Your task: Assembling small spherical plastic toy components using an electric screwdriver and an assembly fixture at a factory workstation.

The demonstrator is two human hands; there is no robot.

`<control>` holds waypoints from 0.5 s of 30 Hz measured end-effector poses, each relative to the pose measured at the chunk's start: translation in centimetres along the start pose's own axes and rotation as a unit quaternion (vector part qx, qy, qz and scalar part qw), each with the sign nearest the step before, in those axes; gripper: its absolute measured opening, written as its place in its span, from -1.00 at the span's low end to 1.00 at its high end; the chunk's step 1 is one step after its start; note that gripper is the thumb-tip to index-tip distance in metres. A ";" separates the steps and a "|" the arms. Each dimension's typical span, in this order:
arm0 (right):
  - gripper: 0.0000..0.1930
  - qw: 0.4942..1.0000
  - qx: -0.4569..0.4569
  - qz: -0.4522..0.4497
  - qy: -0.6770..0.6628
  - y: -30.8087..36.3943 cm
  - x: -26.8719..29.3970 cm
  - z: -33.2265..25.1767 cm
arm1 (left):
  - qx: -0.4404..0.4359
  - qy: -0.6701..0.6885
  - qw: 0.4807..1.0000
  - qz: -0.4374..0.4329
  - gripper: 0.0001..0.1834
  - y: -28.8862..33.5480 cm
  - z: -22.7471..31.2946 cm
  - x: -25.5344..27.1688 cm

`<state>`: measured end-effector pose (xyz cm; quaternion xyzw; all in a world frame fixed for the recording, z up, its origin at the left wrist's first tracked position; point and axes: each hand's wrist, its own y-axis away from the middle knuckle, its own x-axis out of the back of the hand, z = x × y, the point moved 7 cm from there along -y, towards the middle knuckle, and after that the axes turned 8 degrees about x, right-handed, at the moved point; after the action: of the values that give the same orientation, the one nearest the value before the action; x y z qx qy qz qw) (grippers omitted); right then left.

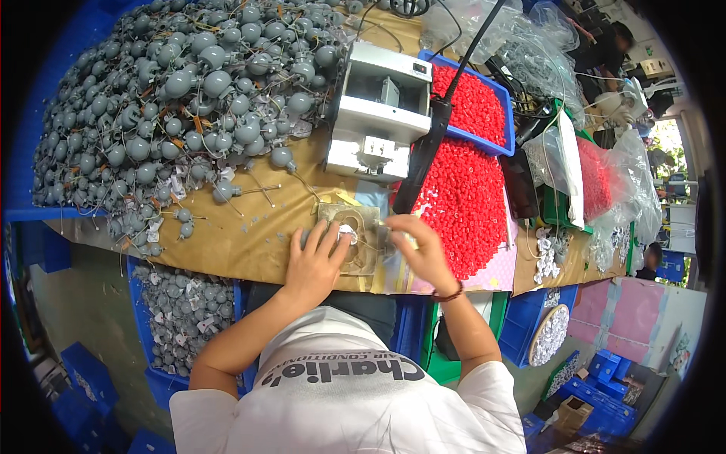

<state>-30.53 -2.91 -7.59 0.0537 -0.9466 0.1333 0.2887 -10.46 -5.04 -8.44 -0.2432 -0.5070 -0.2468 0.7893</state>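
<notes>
My left hand (pixel 314 261) lies over a flat square plate (pixel 361 265) at the table's front edge, its fingers stretched out and slightly spread. A small white piece (pixel 348 233) shows by its fingertips, on the plate's rounded recess. Just right of the plate is my right hand (pixel 423 253), with bent fingers drawn together toward the thumb. Whatever may be between those fingertips is too small to make out. A thin wire seems to run across the plate between the hands.
A big heap of grey bulb-shaped parts with wires (pixel 178 83) covers the left of the table. Behind the plate stands a white-grey machine (pixel 382 106), with a black rod-like tool (pixel 427 151) beside it. Red small parts (pixel 461 204) lie at right, near a blue tray (pixel 495 144).
</notes>
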 end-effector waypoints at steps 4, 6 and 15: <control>-0.62 0.997 0.013 -0.050 0.053 0.7 1.1 -1.0 | -0.020 0.009 1.000 0.011 -0.49 -0.1 -0.1 -0.3; -0.62 0.990 0.039 -0.068 0.118 1.3 -0.4 -1.0 | -0.025 0.021 0.999 0.014 -0.52 -0.1 -0.3 -0.3; -0.70 0.965 -0.076 0.234 -0.096 1.3 -2.1 2.6 | -0.034 0.044 0.998 0.014 -0.55 -0.1 -0.7 0.0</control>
<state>-30.37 -2.33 -11.15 -0.1786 -0.9634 0.1189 0.1609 -10.06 -5.58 -8.66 -0.2662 -0.4599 -0.2635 0.8051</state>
